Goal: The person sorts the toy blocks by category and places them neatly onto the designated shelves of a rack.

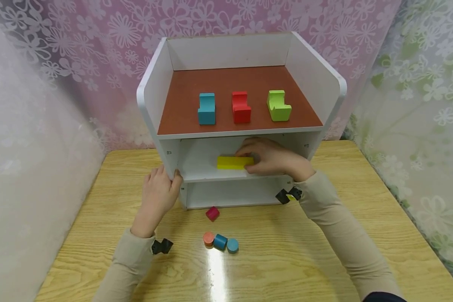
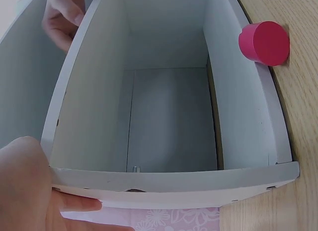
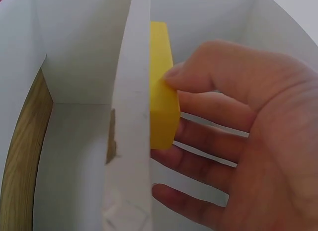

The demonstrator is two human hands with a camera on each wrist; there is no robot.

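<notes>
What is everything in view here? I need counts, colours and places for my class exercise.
Wood-grain table: one, yellow-brown, underneath.
Box-shaped shelf unit: one, white with red-brown top surface, on the table.
Notched blocks: three, blue, red, green, left to right on top.
Long rectangular block: one, yellow, middle level.
Small cylinders: four, magenta before the unit; orange, dark blue, light blue nearer.
Flowered backdrop: pink behind, pale at both sides.
Dark object: one, bottom edge, unclear.
Wrist devices: two, black, one per wrist.
Sleeves: two, beige, one per arm.
Left grip: one, bare, on the unit's left side.
Right grip: one, bare, holding the yellow block.
</notes>
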